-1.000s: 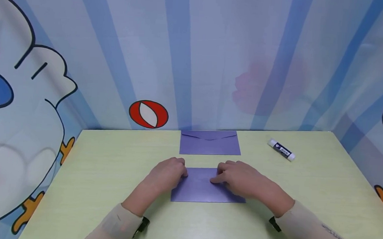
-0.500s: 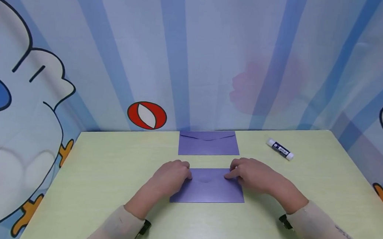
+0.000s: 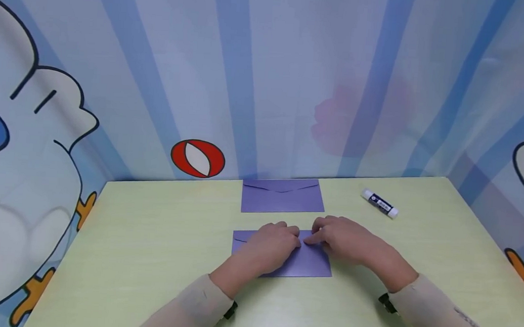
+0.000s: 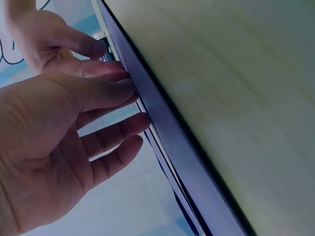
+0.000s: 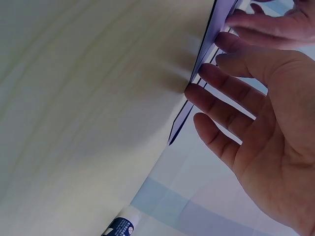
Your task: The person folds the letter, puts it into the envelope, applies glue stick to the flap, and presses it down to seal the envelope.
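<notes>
A purple envelope lies flat on the table in front of me, its flap side up with the flap lying down. My left hand reaches over its middle, fingertips touching the flap and covering part of it. Just to the right, my right hand touches the envelope near its upper right. In the left wrist view, the left hand has its fingers loosely extended, thumb and fingertips against the paper. The right wrist view shows the right hand with fairly straight fingers, some tips at the envelope's edge.
Behind the hands, a second purple envelope lies near the back edge of the pale table. A glue stick with white ends lies at the back right. A printed cloth backdrop rises behind and beside the table.
My left hand has slid right from the envelope's left side to its middle, uncovering the left end. The right hand moved right along the flap, then stayed there.
</notes>
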The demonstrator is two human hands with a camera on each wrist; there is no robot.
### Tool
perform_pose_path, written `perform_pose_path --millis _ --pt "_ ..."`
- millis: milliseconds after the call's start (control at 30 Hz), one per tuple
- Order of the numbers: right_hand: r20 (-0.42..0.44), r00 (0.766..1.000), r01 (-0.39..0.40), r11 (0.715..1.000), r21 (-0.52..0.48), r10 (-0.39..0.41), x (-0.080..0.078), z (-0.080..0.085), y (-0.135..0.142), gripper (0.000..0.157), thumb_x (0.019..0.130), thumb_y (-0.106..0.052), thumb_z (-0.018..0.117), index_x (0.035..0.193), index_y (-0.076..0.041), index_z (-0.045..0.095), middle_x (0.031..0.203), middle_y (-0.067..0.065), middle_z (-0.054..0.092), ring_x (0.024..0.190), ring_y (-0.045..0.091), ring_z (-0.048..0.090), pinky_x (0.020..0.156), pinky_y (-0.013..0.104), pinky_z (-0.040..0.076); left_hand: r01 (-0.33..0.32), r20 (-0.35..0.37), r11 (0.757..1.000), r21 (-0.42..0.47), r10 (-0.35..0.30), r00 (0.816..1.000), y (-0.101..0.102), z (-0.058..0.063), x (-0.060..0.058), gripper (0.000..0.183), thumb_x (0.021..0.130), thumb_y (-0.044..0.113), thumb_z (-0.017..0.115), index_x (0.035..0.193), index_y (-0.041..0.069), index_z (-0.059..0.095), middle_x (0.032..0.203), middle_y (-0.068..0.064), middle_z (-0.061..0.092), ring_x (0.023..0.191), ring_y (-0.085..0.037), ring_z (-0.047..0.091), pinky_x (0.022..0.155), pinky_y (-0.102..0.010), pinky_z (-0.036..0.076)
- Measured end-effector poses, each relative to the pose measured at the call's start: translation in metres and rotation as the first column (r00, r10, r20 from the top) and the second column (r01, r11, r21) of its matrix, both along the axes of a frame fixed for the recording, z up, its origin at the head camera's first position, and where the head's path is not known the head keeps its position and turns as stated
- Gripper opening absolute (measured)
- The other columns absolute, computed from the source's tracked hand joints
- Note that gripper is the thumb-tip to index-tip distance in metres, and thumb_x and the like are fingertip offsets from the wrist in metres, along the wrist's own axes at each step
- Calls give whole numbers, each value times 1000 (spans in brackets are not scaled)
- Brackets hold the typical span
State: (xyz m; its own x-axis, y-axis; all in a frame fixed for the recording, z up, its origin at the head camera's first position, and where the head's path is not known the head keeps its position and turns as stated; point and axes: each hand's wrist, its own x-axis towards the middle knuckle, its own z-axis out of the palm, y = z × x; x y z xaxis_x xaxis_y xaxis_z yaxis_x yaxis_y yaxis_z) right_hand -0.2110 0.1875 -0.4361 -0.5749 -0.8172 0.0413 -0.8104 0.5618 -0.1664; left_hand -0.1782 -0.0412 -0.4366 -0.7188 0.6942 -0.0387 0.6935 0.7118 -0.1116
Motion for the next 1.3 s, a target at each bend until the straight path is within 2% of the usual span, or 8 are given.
perform_pose_path --millis 133,300,567,767,833,967,1300 --pt "-18 1000 -7 1000 5 7 -1 -2 -1 37 91 4 76 121 -16 83 109 5 70 99 23 68 86 38 59 1 -23 1000 -28 -2 1000 4 -2 -1 24 109 15 60 114 23 82 108 6 67 90 -17 61 74 -33 55" --pt "-15 1000 2 1000 7 -2 -1 -2 -2 35 93 3 76 121 -15 82 110 5 70 100 22 68 87 38 59 -5 -24 999 -42 4 1000 -7 -3 1 22 106 12 65 113 22 83 106 7 67 87 -15 59 74 -30 54" --pt "-1 1000 20 999 32 -20 -1 -1 -3 35 93 3 76 123 -15 82 112 5 70 103 23 68 90 40 59 -45 -1 998 -45 45 999 -46 -2 8 26 102 5 69 113 23 83 109 6 69 91 -16 62 77 -30 56" --pt "-12 1000 29 999 35 -29 0 0 -3 37 92 4 75 122 -16 82 113 5 70 105 24 68 85 42 57 -139 41 990 9 138 990 -79 -3 8 29 97 -1 71 114 19 84 112 2 72 97 -18 66 83 -34 59" --pt "-18 999 38 998 41 -37 1 0 -5 36 92 3 76 121 -16 82 112 4 71 104 24 67 82 41 56 -151 52 988 25 149 987 -84 -1 7 30 96 -2 72 115 17 84 112 1 72 98 -19 67 84 -35 59" --pt "-21 999 27 998 57 -26 4 -1 -18 33 94 0 75 122 -17 82 111 3 71 102 23 66 83 41 55 -142 60 989 38 140 988 -88 -2 7 28 96 -2 71 114 16 84 110 0 72 96 -20 66 83 -35 59" --pt "-36 999 -19 995 102 23 12 -3 -71 32 102 -14 70 132 -24 77 116 0 67 101 21 63 86 42 55 -156 62 988 4 156 986 -85 -2 9 25 101 5 70 117 18 84 110 1 70 90 -19 63 82 -34 58"
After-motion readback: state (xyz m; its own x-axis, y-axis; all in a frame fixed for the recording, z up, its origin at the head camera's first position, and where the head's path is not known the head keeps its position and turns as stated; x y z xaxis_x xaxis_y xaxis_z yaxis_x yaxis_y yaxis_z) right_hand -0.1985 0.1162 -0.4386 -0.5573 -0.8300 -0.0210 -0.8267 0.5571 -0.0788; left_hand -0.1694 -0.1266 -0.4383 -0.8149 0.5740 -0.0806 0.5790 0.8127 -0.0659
